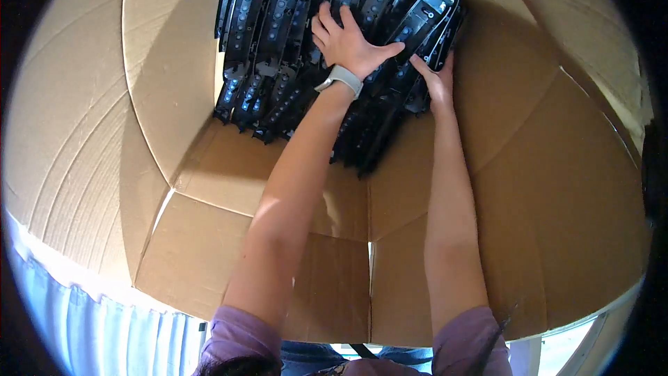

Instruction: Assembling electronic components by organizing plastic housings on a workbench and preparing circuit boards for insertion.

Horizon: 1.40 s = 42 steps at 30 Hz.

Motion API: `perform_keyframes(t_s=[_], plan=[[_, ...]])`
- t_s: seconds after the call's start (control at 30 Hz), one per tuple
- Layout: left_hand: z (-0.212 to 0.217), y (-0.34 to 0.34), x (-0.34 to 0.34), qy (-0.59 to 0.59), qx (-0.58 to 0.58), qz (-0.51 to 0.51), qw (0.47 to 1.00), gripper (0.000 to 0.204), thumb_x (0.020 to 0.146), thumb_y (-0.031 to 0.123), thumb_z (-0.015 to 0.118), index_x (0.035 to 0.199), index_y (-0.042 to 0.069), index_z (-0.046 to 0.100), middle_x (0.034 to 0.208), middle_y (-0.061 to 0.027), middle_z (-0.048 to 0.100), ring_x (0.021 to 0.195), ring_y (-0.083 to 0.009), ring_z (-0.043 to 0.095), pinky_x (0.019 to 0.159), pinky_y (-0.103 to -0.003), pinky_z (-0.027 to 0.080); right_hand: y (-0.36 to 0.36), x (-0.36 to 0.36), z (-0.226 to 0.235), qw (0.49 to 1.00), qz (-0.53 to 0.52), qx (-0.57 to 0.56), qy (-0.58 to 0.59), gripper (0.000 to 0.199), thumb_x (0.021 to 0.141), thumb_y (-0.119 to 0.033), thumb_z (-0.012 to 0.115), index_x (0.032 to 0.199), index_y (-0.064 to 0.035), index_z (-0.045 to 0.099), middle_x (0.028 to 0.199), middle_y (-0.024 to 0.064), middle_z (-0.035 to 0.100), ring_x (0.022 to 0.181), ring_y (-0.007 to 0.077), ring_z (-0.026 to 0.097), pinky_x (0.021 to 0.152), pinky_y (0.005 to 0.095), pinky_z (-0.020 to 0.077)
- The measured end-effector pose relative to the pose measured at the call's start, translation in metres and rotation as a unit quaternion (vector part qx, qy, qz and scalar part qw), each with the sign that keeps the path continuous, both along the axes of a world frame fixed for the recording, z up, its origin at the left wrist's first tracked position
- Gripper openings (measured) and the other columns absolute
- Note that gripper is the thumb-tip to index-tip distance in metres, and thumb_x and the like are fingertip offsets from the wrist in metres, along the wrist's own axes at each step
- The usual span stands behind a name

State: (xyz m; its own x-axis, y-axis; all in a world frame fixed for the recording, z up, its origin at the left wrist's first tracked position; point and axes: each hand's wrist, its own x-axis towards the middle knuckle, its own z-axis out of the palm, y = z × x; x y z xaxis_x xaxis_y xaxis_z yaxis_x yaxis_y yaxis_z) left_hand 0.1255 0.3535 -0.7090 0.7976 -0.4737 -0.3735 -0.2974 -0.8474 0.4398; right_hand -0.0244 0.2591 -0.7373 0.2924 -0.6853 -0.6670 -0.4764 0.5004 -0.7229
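Observation:
Long black plastic parts (pixel 240 24), with rows of round marks along them, stand packed side by side inside a large cardboard box. My left hand (pixel 351 45), a pale-banded watch on its wrist, lies over the middle of the row with its fingers spread and thumb pointing right. At the row's right end, my right hand (pixel 438 83) grips the lower end of the outermost black plastic part (pixel 435 17), thumb on its left side and fingers on its right. Part of that grip is hidden behind the part.
Tall walls of the cardboard box (pixel 550 188) surround both arms, with folded creases and narrow gaps at the corners. Its near wall (pixel 209 237) rises below the row. A pale pleated curtain (pixel 104 327) hangs outside at the lower left.

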Motion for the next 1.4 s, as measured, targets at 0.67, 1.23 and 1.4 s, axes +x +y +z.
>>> perform_keyframes(t_s=[0.67, 1.23, 1.4], plan=[[-0.007, -0.001, -0.005, 0.101, -0.003, -0.096, 0.99, 0.127, 0.045, 0.06, 0.08, 0.137, -0.001, 0.017, 0.142, -0.0314, 0.017, 0.134, -0.0439, 0.017, 0.104, -0.059, 0.02, -0.003, -0.03, -0.008, 0.998, -0.056, 0.034, 0.026, 0.09, 0.064, -0.011, 0.073, 0.138, 0.003, 0.024, 0.123, 0.0167, 0.049, 0.108, 0.0264, 0.051, 0.093, 0.0339, 0.0397], [-0.001, 0.011, 0.007, 0.172, -0.12, -0.085, 0.974, 0.113, 0.046, 0.045, 0.084, 0.133, -0.001, 0.028, 0.126, -0.0278, 0.04, 0.116, -0.0422, 0.039, 0.101, -0.045, 0.034, -0.005, -0.015, 0.03, 0.993, -0.019, 0.112, -0.039, 0.077, 0.071, -0.022, 0.071, 0.136, -0.0058, 0.032, 0.123, 0.0135, 0.048, 0.11, 0.0264, 0.049, 0.092, 0.0367, 0.0414], [-0.007, 0.009, 0.024, 0.232, -0.161, -0.042, 0.958, 0.116, 0.049, 0.045, 0.084, 0.136, -0.001, 0.023, 0.125, -0.0279, 0.045, 0.113, -0.0417, 0.048, 0.1, -0.04, 0.037, 0.005, -0.005, 0.02, 0.985, -0.03, 0.132, -0.103, 0.087, 0.068, -0.019, 0.071, 0.141, -0.0081, 0.025, 0.127, 0.014, 0.046, 0.112, 0.0271, 0.047, 0.095, 0.0384, 0.0384]])
